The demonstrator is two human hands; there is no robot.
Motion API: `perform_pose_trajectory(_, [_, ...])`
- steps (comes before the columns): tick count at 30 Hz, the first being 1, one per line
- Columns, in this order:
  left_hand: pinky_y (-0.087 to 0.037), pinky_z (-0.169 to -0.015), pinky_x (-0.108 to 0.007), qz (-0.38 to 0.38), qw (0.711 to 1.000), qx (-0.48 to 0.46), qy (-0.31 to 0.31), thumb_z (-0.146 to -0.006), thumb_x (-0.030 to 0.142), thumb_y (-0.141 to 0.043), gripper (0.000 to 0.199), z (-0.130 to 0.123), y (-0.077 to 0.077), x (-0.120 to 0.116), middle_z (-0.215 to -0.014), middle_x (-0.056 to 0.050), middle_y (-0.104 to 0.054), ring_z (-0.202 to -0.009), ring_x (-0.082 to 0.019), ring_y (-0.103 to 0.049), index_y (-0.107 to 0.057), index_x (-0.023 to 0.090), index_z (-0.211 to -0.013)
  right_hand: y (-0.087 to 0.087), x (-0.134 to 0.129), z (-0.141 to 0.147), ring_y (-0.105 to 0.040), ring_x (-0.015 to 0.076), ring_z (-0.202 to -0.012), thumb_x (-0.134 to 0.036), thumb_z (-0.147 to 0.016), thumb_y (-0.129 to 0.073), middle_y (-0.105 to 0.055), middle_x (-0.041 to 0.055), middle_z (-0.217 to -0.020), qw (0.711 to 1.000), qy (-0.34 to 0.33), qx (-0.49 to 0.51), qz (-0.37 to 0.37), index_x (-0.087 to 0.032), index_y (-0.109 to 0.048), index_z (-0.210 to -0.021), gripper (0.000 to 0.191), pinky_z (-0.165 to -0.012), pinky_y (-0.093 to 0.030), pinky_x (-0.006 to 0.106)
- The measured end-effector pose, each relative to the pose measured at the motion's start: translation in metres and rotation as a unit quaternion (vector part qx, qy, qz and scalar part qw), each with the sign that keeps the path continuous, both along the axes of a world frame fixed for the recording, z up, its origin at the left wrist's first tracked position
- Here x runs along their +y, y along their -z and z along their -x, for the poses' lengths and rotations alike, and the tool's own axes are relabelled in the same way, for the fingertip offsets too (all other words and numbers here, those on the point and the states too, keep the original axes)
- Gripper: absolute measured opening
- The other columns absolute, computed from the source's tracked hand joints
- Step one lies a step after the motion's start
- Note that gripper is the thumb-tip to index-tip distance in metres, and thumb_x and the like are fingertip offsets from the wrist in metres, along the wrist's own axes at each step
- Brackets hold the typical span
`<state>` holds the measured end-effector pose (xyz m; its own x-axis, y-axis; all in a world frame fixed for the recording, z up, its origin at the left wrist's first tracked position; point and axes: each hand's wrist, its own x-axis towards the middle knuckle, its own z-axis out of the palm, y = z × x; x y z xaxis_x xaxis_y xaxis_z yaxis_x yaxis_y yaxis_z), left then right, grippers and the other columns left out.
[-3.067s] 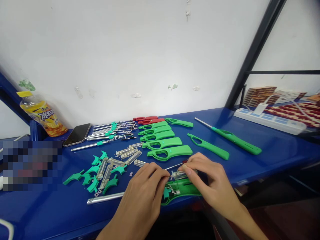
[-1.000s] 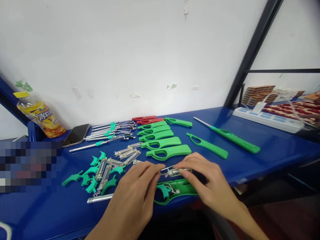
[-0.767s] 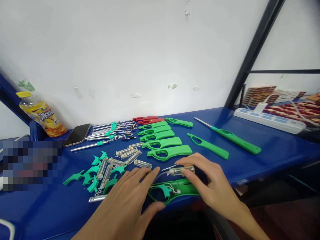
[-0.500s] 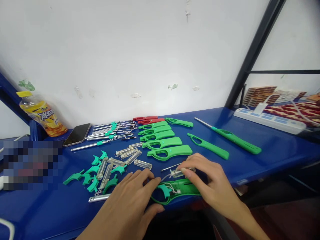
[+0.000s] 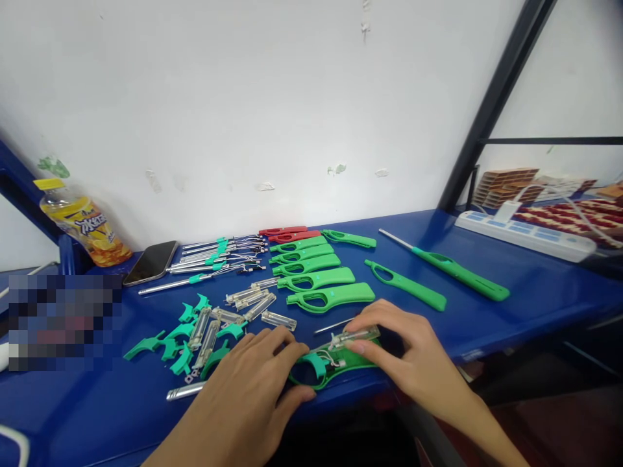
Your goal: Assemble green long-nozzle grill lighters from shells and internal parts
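A green lighter half-shell (image 5: 359, 360) lies inner side up at the table's front edge, a teal trigger (image 5: 319, 365) and thin white wires inside it. My left hand (image 5: 253, 383) is closed around its front end. A metal lighter tube (image 5: 183, 391) sticks out left from under that hand. My right hand (image 5: 413, 344) pinches a clear fuel tank (image 5: 365, 335) between thumb and fingers, along the shell's far edge. Whether the tank is seated in the shell, I cannot tell. Just behind lies a thin metal rod (image 5: 331, 326), partly hidden by my right hand.
Clear tanks (image 5: 199, 327) and teal triggers (image 5: 145, 346) lie loose at left. Behind are wired metal tubes (image 5: 170, 284), green shells (image 5: 335, 296) and red shells (image 5: 292, 236). A phone (image 5: 150, 263), a bottle (image 5: 85, 224) and a power strip (image 5: 525, 235) stand farther out.
My right hand has brought the clear tank down closer over the shell, and more of the tank shows. The shell and my left hand have shifted slightly left.
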<state>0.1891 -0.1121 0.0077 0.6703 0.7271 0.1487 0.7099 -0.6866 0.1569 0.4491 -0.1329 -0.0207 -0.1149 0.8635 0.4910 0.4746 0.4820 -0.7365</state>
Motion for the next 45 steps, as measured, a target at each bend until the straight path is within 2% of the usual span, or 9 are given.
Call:
perform_pose_trajectory(7, [-0.063,-0.095,-0.060,0.019,0.999,0.035,-0.005,-0.096,0.018,-0.073,0.035,0.003,-0.006,-0.004,-0.125,-0.010,-0.074,-0.111,-0.035,-0.075,-0.074,0.027,-0.130,0.000,-0.002,-0.003,-0.069,0.0209,-0.102,-0.037,-0.101,-0.075,-0.073,-0.0004,-0.104,0.998,-0.007,-0.048,0.038,-0.033,-0.078,-0.100,0.005,-0.091,-0.052,0.034])
perform_pose_trajectory(13, [-0.065,-0.091,-0.055,0.020,0.998,0.051,0.002,-0.095,0.010,-0.066,0.034,0.001,-0.009,-0.006,-0.123,-0.014,-0.071,-0.110,-0.035,-0.073,-0.076,0.021,-0.126,0.004,-0.003,-0.007,-0.067,0.0214,-0.103,-0.035,-0.102,-0.074,-0.073,0.0003,-0.104,0.996,-0.017,-0.082,0.010,-0.034,-0.079,-0.105,0.006,-0.090,-0.053,0.035])
perform_pose_trajectory(17, [-0.065,-0.092,-0.057,-0.031,0.998,0.046,0.026,-0.094,0.008,-0.061,0.050,0.001,-0.006,-0.009,-0.133,-0.018,-0.067,-0.113,-0.037,-0.072,-0.066,0.019,-0.143,0.005,-0.001,-0.006,-0.067,0.0229,-0.104,-0.034,-0.103,-0.073,-0.073,0.0025,-0.105,0.996,-0.029,-0.089,-0.001,-0.033,-0.081,-0.108,0.009,-0.090,-0.055,0.037])
perform_pose_trajectory(19, [-0.065,-0.093,-0.057,-0.035,0.998,0.040,0.033,-0.096,0.012,-0.061,0.049,0.001,-0.005,-0.011,-0.133,-0.017,-0.066,-0.113,-0.036,-0.071,-0.063,0.021,-0.144,0.005,-0.001,-0.007,-0.067,0.0232,-0.105,-0.034,-0.103,-0.073,-0.074,0.0033,-0.105,0.995,-0.032,-0.092,-0.005,-0.033,-0.081,-0.109,0.010,-0.090,-0.056,0.037])
perform_pose_trajectory(26, [-0.064,-0.095,-0.049,-0.013,0.999,0.022,0.024,-0.098,0.013,-0.059,0.032,-0.002,0.000,-0.011,-0.125,-0.010,-0.066,-0.111,-0.031,-0.070,-0.068,0.024,-0.126,0.006,-0.002,-0.007,-0.067,0.0247,-0.106,-0.034,-0.105,-0.069,-0.074,0.0044,-0.106,0.994,-0.033,-0.101,-0.022,-0.033,-0.082,-0.112,0.015,-0.089,-0.058,0.038])
perform_pose_trajectory(33, [-0.064,-0.094,-0.047,-0.012,0.998,0.036,0.041,-0.095,0.008,-0.058,0.032,-0.002,-0.004,-0.010,-0.124,-0.013,-0.067,-0.108,-0.031,-0.072,-0.070,0.019,-0.123,0.004,-0.003,-0.007,-0.067,0.0229,-0.106,-0.036,-0.105,-0.069,-0.074,0.0026,-0.106,0.994,-0.040,-0.104,0.017,-0.035,-0.082,-0.110,0.014,-0.090,-0.056,0.036])
perform_pose_trajectory(39, [-0.063,-0.095,-0.042,-0.007,0.999,-0.001,0.038,-0.098,0.010,-0.055,0.040,0.004,0.001,-0.012,-0.125,-0.010,-0.066,-0.110,-0.028,-0.071,-0.066,0.023,-0.135,0.001,-0.002,-0.007,-0.068,0.0233,-0.105,-0.042,-0.105,-0.069,-0.075,0.0021,-0.108,0.993,-0.041,-0.099,0.053,-0.035,-0.083,-0.105,0.015,-0.092,-0.055,0.037])
perform_pose_trajectory(42, [-0.062,-0.097,-0.041,-0.012,0.999,-0.018,0.040,-0.096,0.007,-0.055,0.044,0.003,0.000,-0.013,-0.126,-0.009,-0.067,-0.111,-0.027,-0.071,-0.064,0.025,-0.136,-0.002,-0.003,-0.007,-0.068,0.0230,-0.107,-0.038,-0.108,-0.065,-0.075,0.0023,-0.111,0.991,-0.052,-0.107,0.054,-0.036,-0.083,-0.109,0.018,-0.097,-0.053,0.039])
perform_pose_trajectory(45, [-0.064,-0.091,-0.041,-0.014,0.999,-0.019,0.044,-0.094,0.006,-0.054,0.042,-0.002,-0.002,-0.011,-0.125,-0.010,-0.067,-0.107,-0.028,-0.071,-0.066,0.024,-0.130,-0.005,-0.003,-0.006,-0.068,0.0218,-0.108,-0.032,-0.112,-0.057,-0.074,0.0024,-0.114,0.989,-0.071,-0.113,0.063,-0.037,-0.081,-0.117,0.026,-0.098,-0.053,0.037])
